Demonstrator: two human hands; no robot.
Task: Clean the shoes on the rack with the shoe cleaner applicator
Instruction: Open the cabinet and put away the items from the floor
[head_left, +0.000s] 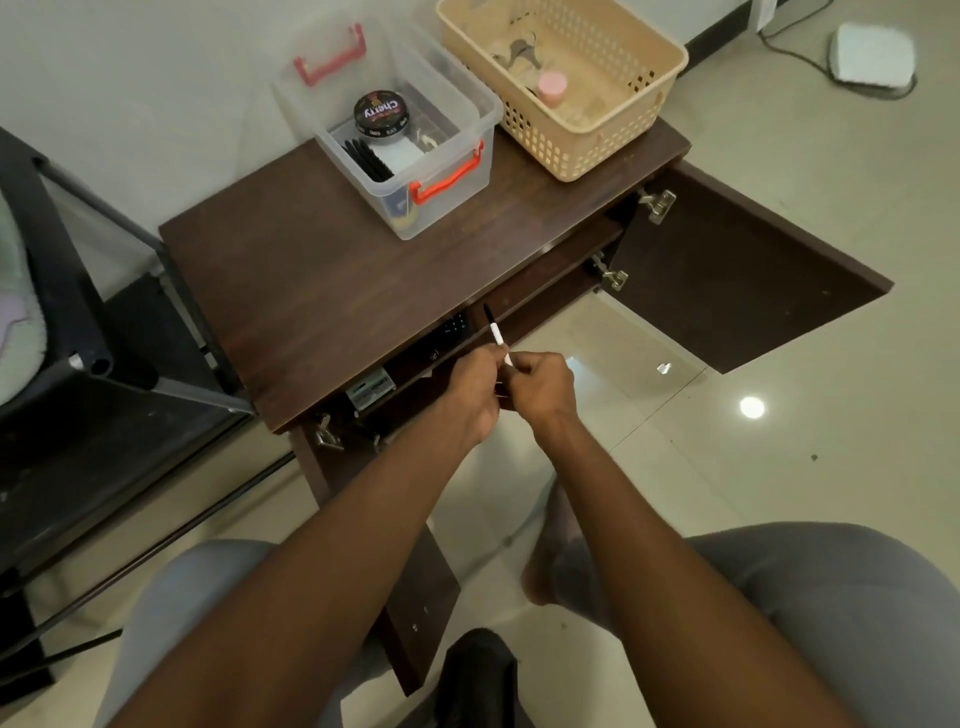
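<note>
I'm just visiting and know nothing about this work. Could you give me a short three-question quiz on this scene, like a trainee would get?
1. True or false: the round black polish tin lies in the beige basket.
2. Which hands hold the slim white applicator with the black tip? A) left hand only B) right hand only C) both
3. Fill in: the cabinet door on the right stands ____.

Key:
1. False; it lies in the clear plastic box with orange handles.
2. C, both hands meet around its lower end.
3. Open, swung out over the tiled floor.
</note>
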